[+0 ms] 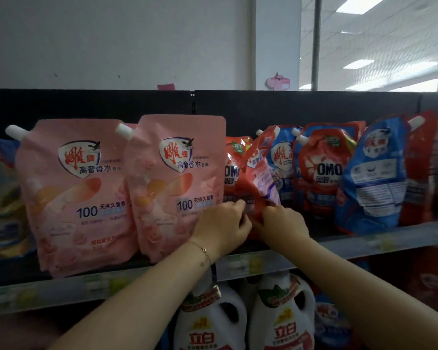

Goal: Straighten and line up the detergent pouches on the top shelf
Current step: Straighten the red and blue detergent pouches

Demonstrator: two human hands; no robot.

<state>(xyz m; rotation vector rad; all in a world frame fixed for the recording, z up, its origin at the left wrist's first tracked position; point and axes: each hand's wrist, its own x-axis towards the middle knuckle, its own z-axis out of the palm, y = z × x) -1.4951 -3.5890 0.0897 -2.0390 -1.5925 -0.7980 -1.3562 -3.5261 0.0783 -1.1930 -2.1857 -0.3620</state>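
Observation:
Two large pink pouches point(79, 195) point(177, 183) stand upright on the top shelf point(364, 245) at the left. Right of them a red pouch point(257, 173) leans crookedly, its spout tipped right, in front of a red OMO pouch point(232, 170). My left hand point(223, 226) and my right hand point(281, 223) both grip the lower part of the leaning red pouch, fingers curled on it. Further right stand a blue-and-white pouch point(282, 160), another red OMO pouch point(324, 168) and a tilted blue pouch point(374, 178).
White detergent bottles point(281, 317) point(213, 322) stand on the shelf below my arms. A black back panel point(288, 107) rises behind the pouches. More blurred pouches sit at the far left point(0, 198) and far right point(420, 173).

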